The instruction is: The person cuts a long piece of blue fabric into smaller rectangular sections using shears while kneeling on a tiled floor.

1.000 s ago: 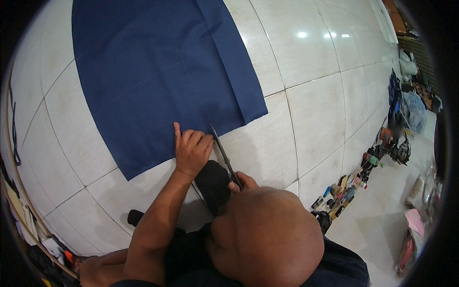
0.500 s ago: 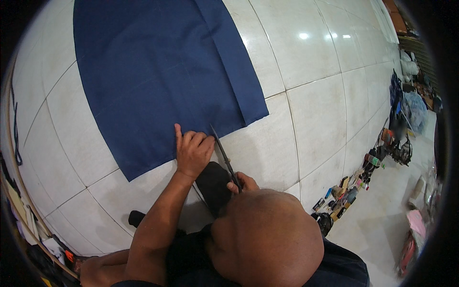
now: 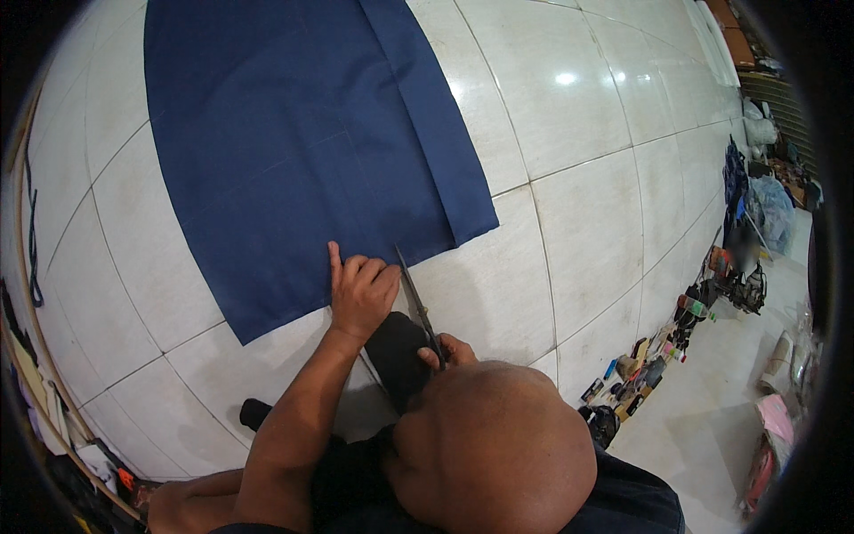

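The right grip (image 3: 454, 351) clasps dark scissors (image 3: 423, 314), tip at the near edge of the navy fabric (image 3: 302, 169); the left grip (image 3: 365, 289) rests there, whether pinching I cannot tell. Faintly line-marked, folded along its right side, the fabric covers white floor tiles (image 3: 587, 236).

Scissors (image 3: 421, 311) at edge of navy cloth (image 3: 294, 169)
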